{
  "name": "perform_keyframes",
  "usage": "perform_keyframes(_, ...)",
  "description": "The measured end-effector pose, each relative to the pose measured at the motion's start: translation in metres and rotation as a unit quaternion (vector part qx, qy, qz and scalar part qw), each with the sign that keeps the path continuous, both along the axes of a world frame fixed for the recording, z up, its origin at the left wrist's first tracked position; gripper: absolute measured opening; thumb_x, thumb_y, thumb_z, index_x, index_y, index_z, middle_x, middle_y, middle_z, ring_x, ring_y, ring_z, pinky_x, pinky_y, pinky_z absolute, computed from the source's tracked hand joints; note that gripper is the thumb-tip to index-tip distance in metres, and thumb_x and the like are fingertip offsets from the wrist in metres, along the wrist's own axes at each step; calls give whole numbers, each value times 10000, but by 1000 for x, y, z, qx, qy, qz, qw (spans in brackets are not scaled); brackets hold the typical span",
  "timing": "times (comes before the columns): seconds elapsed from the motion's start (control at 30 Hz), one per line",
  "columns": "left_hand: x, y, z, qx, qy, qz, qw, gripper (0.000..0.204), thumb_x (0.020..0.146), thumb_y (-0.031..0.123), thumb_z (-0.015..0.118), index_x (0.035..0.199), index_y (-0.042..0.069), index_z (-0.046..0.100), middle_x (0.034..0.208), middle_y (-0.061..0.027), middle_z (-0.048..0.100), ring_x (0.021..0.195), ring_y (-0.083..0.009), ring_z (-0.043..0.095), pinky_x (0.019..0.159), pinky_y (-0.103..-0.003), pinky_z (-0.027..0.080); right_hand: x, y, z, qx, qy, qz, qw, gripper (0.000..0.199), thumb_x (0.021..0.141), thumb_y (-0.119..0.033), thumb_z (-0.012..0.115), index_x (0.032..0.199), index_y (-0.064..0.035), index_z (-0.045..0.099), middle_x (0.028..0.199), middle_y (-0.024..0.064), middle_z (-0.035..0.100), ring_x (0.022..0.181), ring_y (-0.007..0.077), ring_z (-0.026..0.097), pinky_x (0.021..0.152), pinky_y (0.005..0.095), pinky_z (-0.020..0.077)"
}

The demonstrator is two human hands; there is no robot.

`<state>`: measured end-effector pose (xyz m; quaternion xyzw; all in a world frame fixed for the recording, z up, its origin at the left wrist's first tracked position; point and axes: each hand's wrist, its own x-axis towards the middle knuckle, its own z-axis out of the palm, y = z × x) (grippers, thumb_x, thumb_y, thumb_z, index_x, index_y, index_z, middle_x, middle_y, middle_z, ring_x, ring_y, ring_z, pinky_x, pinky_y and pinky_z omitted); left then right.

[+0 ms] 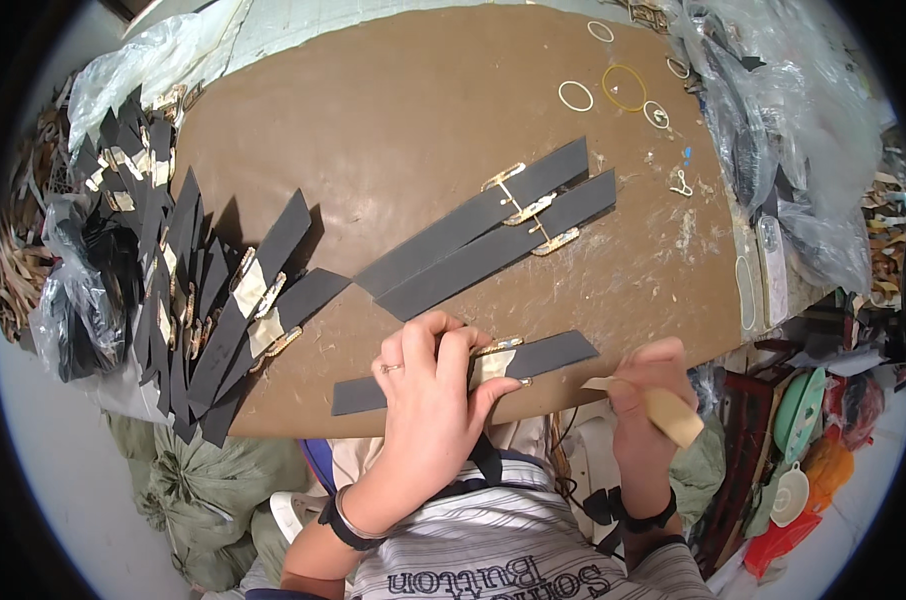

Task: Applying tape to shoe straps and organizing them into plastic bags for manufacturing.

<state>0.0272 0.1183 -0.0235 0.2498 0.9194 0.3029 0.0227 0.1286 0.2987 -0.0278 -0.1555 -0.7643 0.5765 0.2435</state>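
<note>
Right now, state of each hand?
Left hand: open, pressing down on the black strip.
Right hand: closed, holding a tan wooden tool.

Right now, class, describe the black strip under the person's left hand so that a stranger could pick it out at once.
Start at the brown work board and go to its near edge, in front of the person. There a single black strip lies crosswise, pinned by the left hand. Unlike the pair of strips farther back or the fanned pile at the left, it lies alone, with a pale patch at its middle.
</note>
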Motion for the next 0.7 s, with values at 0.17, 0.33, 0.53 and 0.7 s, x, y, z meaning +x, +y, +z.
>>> perform_keyframes(0.17, 3, -22, 11, 62, -36, -40, 997, 384, 733, 209, 853, 933, 55, 564, 757, -55, 621, 648, -257, 590, 628, -355, 496, 1, 16, 2, -228, 54, -6, 972, 161, 781, 83, 611, 923, 10, 626, 957, 82, 546, 814, 150, 517, 721, 250, 394)
perform_keyframes(0.33, -43, -80, 34, 5, 40, 175, 984, 481, 730, 86, 826, 1128, 20, 563, 991, -118, 608, 907, -279, 603, 797, -362, 490, 5, 27, 24, -364, -23, -3, 931, 286, 812, 5, 613, 1093, 53, 592, 941, 86, 599, 816, 132, 555, 718, 251, 425)
perform_keyframes(0.53, -52, -21, 27, -33, 147, -43, 988, 554, 735, 79, 774, 1252, 61, 576, 1232, -143, 591, 1142, -330, 561, 968, -415, 425, -7, 11, 20, -400, -55, 107, 909, 801, 774, 39, 649, 1486, 74, 284, 893, 80, 646, 816, 122, 603, 738, 236, 465)
perform_keyframes(0.7, -56, 28, -7, -180, 210, -57, 959, 522, 788, 88, 640, 1273, -41, 497, 1146, -198, 610, 1104, -334, 602, 934, -388, 475, -3, -3, 29, -389, -53, 130, 911, 843, 759, 25, 666, 1504, 67, 272, 869, 74, 630, 791, 129, 593, 765, 240, 475)
